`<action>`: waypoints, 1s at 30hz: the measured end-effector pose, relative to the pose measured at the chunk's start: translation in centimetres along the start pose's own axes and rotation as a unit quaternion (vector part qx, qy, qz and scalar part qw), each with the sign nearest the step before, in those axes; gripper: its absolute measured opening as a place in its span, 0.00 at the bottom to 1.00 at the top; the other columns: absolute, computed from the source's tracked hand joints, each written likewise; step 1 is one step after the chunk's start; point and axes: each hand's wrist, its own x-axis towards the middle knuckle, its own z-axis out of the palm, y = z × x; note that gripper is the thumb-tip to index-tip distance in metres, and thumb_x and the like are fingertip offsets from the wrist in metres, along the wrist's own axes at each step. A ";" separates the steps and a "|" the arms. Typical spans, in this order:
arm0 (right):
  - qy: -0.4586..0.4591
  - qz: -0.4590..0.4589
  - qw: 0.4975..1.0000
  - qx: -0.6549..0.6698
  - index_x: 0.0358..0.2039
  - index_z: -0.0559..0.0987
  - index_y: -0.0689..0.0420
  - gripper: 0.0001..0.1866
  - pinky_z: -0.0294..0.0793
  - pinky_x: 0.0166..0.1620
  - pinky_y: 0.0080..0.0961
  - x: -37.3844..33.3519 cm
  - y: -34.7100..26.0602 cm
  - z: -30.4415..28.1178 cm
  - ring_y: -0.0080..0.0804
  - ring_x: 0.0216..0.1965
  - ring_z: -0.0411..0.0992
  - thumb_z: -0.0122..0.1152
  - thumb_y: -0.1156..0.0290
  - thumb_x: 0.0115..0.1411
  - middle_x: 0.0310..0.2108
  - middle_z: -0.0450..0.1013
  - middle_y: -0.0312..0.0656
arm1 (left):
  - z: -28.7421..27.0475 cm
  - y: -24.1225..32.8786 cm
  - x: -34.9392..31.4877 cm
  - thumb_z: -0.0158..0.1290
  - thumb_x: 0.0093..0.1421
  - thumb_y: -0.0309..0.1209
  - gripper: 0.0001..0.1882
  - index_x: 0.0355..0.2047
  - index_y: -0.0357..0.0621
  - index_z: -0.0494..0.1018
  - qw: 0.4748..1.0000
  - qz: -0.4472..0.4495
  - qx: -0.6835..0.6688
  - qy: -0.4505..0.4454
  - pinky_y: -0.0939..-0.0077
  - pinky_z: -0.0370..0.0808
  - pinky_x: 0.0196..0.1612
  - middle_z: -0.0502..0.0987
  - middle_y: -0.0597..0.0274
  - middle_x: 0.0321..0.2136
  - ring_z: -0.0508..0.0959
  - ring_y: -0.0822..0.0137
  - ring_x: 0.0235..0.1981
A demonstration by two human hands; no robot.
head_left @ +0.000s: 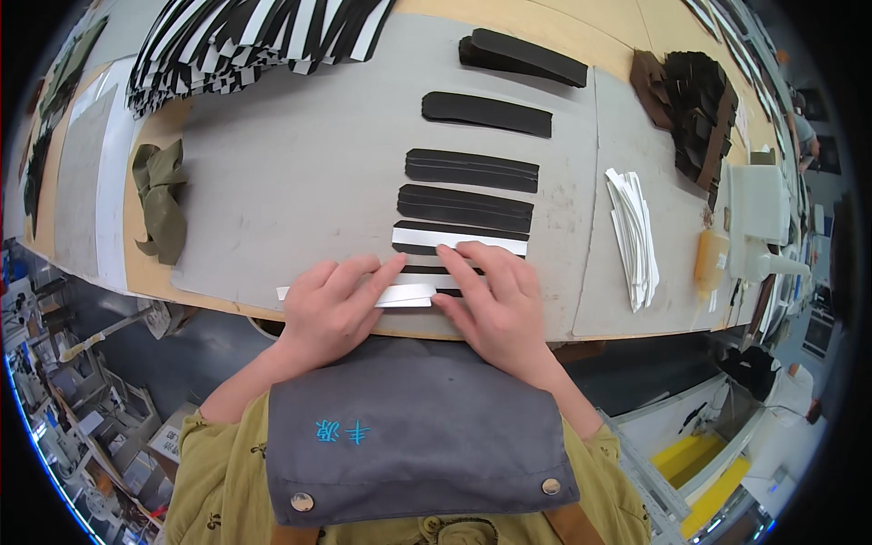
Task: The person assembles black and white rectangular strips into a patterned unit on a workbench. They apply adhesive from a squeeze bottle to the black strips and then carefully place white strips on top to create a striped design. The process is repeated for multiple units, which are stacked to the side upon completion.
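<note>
My left hand is closed on a few narrow white strips near the table's front edge, one end sticking out past the little-finger side. My right hand lies over the nearest black strips with thumb and forefinger apart. Its fingertips touch a white strip lying lengthwise on a black strip. The thumb is by the end of the held white strips. Another black strip with a white band is partly hidden beneath my hands. Beyond them lie black strips in a column.
Small stacks of black strips continue toward the far side. Loose white strips are piled at right, beside a yellowish bottle and a white dispenser. Black and brown pieces, a black-and-white strip heap and olive fabric surround the grey mat.
</note>
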 end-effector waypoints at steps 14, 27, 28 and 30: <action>-0.013 -0.017 0.999 -0.044 0.58 0.83 0.53 0.26 0.66 0.56 0.32 1.3 -1.2 2.2 0.33 0.54 0.71 0.72 0.66 0.58 0.55 0.74 0.33 | -0.2 -0.1 0.5 0.66 0.46 0.30 0.31 0.55 0.50 0.81 0.999 -0.007 -0.032 -0.019 0.75 0.70 0.30 0.75 0.72 0.41 0.70 0.70 0.26; 0.006 -0.033 0.994 -0.104 0.56 0.83 0.53 0.19 0.66 0.59 0.32 0.9 -1.3 2.6 0.27 0.58 0.71 0.65 0.66 0.64 0.63 0.73 0.30 | 0.0 0.1 0.2 0.65 0.39 0.25 0.37 0.55 0.54 0.82 0.997 -0.037 -0.054 -0.040 0.70 0.75 0.34 0.77 0.69 0.42 0.76 0.65 0.32; 0.015 -0.036 0.992 -0.118 0.56 0.83 0.53 0.19 0.66 0.60 0.32 0.8 -1.3 2.7 0.27 0.59 0.71 0.64 0.66 0.65 0.63 0.73 0.30 | 0.0 0.1 0.2 0.65 0.39 0.25 0.36 0.55 0.54 0.82 0.997 -0.039 -0.051 -0.042 0.70 0.75 0.34 0.77 0.68 0.42 0.76 0.64 0.32; 0.034 -0.042 0.988 -0.146 0.55 0.83 0.54 0.18 0.65 0.61 0.32 0.5 -1.3 2.9 0.28 0.60 0.71 0.63 0.65 0.66 0.63 0.72 0.30 | 0.0 0.3 0.3 0.64 0.39 0.24 0.36 0.55 0.53 0.83 0.997 -0.042 -0.046 -0.047 0.69 0.76 0.35 0.77 0.68 0.43 0.77 0.64 0.33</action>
